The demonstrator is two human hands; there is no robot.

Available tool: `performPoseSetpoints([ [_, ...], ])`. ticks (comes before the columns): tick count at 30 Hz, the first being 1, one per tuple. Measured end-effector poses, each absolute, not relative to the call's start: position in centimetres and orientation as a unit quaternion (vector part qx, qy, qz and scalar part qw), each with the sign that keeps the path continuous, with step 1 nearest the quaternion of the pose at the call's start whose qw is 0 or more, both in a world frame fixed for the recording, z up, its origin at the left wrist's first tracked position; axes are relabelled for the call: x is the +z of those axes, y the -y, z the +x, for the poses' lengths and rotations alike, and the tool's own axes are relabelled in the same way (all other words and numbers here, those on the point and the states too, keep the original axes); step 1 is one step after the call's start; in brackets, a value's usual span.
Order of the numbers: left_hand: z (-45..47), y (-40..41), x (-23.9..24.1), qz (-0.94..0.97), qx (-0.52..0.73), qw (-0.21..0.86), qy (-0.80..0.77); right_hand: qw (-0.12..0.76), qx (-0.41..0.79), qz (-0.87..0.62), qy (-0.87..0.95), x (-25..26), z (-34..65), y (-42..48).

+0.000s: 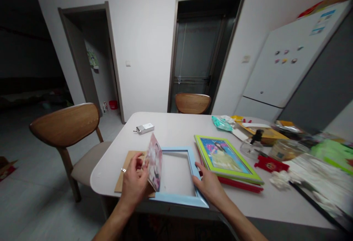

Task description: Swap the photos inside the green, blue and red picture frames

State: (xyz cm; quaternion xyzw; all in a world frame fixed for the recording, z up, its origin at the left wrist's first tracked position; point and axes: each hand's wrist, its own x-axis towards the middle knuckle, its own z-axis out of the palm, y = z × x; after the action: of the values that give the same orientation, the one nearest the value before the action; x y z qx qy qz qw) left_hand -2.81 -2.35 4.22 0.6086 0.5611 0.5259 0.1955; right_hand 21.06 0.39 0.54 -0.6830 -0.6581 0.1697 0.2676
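Observation:
My left hand [135,174] is closed on a pinkish picture panel [154,162], which stands tilted on edge over the left side of a light blue picture frame [179,199]. The frame lies flat near the table's front edge, and the white tabletop shows through its opening. My right hand [209,183] grips the right side of this frame, thumb and fingers around its edge. Under my left hand lies a brown backing board [125,176], partly covered by the hand and the panel.
Right of the frame, a green-framed picture [226,154] rests on a red frame [242,185]. A silver box-shaped device [145,128] lies at the table's back left. Clutter fills the right side, including a red packet [271,164] and a clear container [288,149]. Wooden chairs [68,125] stand around.

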Motion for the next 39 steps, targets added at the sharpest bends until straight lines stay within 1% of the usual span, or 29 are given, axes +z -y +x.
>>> performPoseSetpoints([
  [3, -5.2, 2.2, 2.0, 0.563, 0.521, 0.249, -0.591, 0.226, 0.120, -0.679, 0.688, -0.6, 21.2, -0.4],
  [7, -6.5, 2.4, -0.3, 0.598, 0.449, 0.243, -0.618, 0.181, 0.080, -0.673, 0.712, -1.1, 21.3, -0.3],
  [9, -6.5, 2.7, -0.6, 0.630, 0.395, 0.212, -0.634, 0.161, 0.073, -0.677, 0.714, -0.9, 21.2, -0.2],
  [14, -6.7, 3.1, -0.2, 0.690, 0.300, 0.077, -0.654, 0.131, 0.050, -0.688, 0.712, -0.3, 20.4, 0.2],
  [17, -6.9, 3.0, -0.2, 0.699, 0.277, 0.034, -0.659, 0.134, 0.030, -0.685, 0.715, -0.6, 20.0, 0.2],
  [20, -6.8, 3.0, -0.4, 0.714, 0.280, 0.020, -0.642, 0.150, 0.011, -0.671, 0.726, -0.9, 19.9, 0.2],
  [22, -6.6, 3.0, -0.5, 0.728, 0.284, 0.021, -0.623, 0.170, 0.002, -0.660, 0.732, -0.8, 19.7, 0.2],
  [24, -6.2, 3.0, -0.6, 0.744, 0.284, 0.032, -0.604, 0.211, 0.005, -0.639, 0.740, -0.5, 19.2, 0.2],
  [26, -5.7, 3.0, -0.5, 0.755, 0.277, 0.044, -0.592, 0.261, 0.050, -0.610, 0.746, -0.3, 18.2, 0.0],
  [27, -5.5, 3.0, -0.5, 0.759, 0.273, 0.048, -0.589, 0.284, 0.094, -0.598, 0.743, -0.3, 17.5, -0.3],
  [29, -4.8, 3.0, -0.3, 0.764, 0.265, 0.053, -0.587, 0.325, 0.212, -0.587, 0.711, -0.6, 15.8, -1.0],
  [32, -3.7, 3.1, -0.1, 0.780, 0.249, 0.061, -0.571, 0.371, 0.403, -0.588, 0.595, -1.0, 13.2, -2.1],
  [35, -2.6, 2.8, -0.3, 0.791, 0.241, 0.066, -0.558, 0.433, 0.553, -0.513, 0.493, -0.2, 11.5, -2.6],
  [37, -2.1, 2.4, -0.3, 0.789, 0.268, 0.062, -0.549, 0.484, 0.588, -0.449, 0.467, 1.4, 10.9, -2.2],
  [39, -1.9, 2.0, 0.1, 0.783, 0.332, 0.066, -0.522, 0.523, 0.581, -0.413, 0.468, 3.2, 10.8, -1.5],
])
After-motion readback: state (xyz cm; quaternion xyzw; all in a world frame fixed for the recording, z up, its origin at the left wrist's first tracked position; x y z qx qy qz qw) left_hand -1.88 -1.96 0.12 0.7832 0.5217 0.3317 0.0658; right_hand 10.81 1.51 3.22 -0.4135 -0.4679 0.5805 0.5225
